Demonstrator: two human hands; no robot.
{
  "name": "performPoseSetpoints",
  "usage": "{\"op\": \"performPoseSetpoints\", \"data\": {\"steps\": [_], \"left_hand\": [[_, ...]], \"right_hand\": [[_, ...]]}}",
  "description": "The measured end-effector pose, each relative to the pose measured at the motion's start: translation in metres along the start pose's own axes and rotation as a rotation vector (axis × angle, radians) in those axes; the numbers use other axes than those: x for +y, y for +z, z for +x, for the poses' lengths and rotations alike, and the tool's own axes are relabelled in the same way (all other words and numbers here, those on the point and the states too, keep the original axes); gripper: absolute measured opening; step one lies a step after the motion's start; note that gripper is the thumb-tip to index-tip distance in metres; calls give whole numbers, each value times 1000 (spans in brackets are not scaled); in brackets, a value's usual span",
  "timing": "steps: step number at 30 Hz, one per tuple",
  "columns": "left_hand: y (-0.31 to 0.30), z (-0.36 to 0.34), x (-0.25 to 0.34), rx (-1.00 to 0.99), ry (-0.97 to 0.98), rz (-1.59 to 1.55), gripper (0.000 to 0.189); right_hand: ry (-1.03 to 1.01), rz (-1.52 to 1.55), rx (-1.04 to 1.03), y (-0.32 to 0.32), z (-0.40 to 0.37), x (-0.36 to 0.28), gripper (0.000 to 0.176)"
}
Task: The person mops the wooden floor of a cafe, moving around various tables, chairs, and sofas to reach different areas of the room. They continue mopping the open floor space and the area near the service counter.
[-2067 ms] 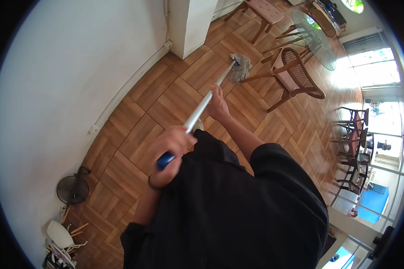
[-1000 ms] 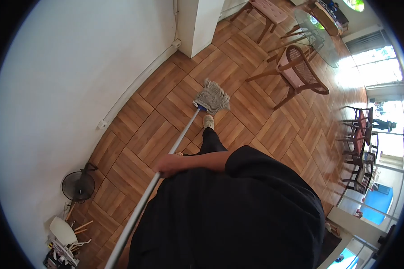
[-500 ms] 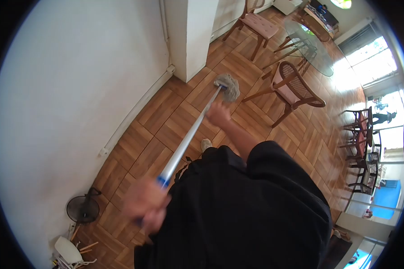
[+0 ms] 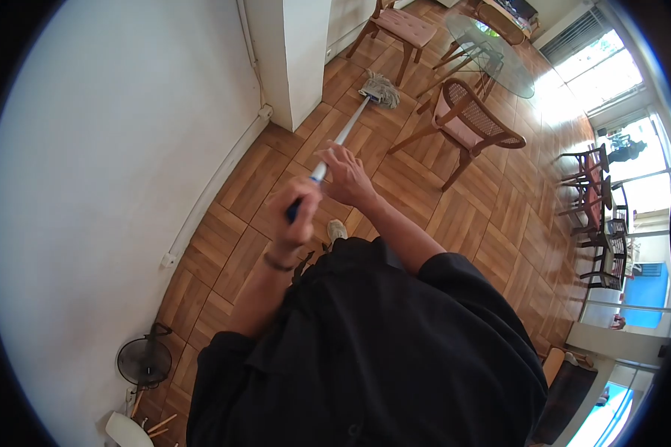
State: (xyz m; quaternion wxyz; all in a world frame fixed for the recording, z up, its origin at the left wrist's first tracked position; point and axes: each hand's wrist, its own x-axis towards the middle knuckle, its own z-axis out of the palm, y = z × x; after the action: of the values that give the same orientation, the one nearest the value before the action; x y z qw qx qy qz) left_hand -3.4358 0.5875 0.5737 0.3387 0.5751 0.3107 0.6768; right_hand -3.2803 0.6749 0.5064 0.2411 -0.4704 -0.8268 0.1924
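Note:
A string mop (image 4: pixel 382 91) with grey strands and a blue clamp lies with its head on the wooden floor. Its pale metal handle (image 4: pixel 354 121) runs back toward me. Wrapped round the blue grip at the top end is my left hand (image 4: pixel 294 211), closed, with a dark band on the wrist. Further down the shaft, my right hand (image 4: pixel 345 175) is curled loosely about the handle, some fingers fairly straight. A chair with a pink seat and cane back (image 4: pixel 471 123) stands to the right of the mop head.
A white wall (image 4: pixel 127 149) and pillar (image 4: pixel 306 67) border the left side. Another pink-seated chair (image 4: pixel 402 28) and a glass table (image 4: pixel 499 63) stand beyond the mop. A black fan (image 4: pixel 145 361) sits by the wall at lower left. Dark chairs (image 4: pixel 593 197) line the right.
The mop head has been pushed away from me toward the far chair. My left hand has moved forward along with the handle, nearer my right hand. The view has shifted slightly.

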Motion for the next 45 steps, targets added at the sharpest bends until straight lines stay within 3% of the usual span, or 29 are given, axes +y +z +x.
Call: {"op": "performPoseSetpoints", "data": {"steps": [2,3,5,6,7,8,9,10,13,16,19,23,26,28,31,32,33,34,35,38,41,43,45], "left_hand": [[-33,-11,53,43,91,-69,18],[-56,-19,78,34,132,-62,21],[-95,-40,139,101,151,-65,20],[-113,-51,175,113,150,58,29],[-139,-62,205,68,172,-37,33],[-167,-78,237,25,189,-73,35],[-172,-91,274,249,244,-33,41],[-182,-107,309,353,272,51,42],[-217,-152,392,38,339,89,38],[-194,-173,417,108,405,168,38],[-176,-183,414,224,447,201,39],[-160,-179,389,380,476,206,40],[-145,-162,349,466,468,167,41],[-129,-137,299,517,437,101,41],[-80,-64,181,596,402,-45,43],[-73,-44,139,473,369,60,39],[-56,-22,88,522,533,175,35],[-30,-1,61,487,357,327,36],[-6,21,36,452,308,346,34],[23,46,-9,383,172,218,32],[26,64,-2,427,128,244,32],[0,78,26,406,194,103,40],[-34,82,71,392,179,227,42]], "right_hand": [[-69,62,-53,9,-4,-18,47],[-127,109,26,14,-7,-34,35],[-139,189,-79,41,-10,-52,27],[-145,230,-135,55,-12,-63,23],[-282,197,-80,66,-17,-80,14],[-327,227,-170,81,-23,-97,12],[-372,257,-260,96,-31,-115,13],[-415,287,-352,112,-41,-134,16],[-521,246,-682,144,-84,-204,21],[-725,420,-829,170,-128,-243,8],[-887,510,-938,152,-124,-258,7],[-849,540,-899,143,-97,-230,13],[-759,408,-845,148,-58,-173,10],[-708,386,-749,159,-19,-110,11],[-508,-99,-717,127,66,-14,20],[-410,-167,-644,110,87,19,21],[-309,-232,-567,94,104,50,22],[-160,-277,-510,78,118,73,23],[-9,-318,-453,64,129,91,25],[29,-263,-447,34,145,121,27],[-80,-58,-204,43,143,142,28],[-155,128,-214,40,148,124,26],[-153,100,-303,54,147,94,26]]}}
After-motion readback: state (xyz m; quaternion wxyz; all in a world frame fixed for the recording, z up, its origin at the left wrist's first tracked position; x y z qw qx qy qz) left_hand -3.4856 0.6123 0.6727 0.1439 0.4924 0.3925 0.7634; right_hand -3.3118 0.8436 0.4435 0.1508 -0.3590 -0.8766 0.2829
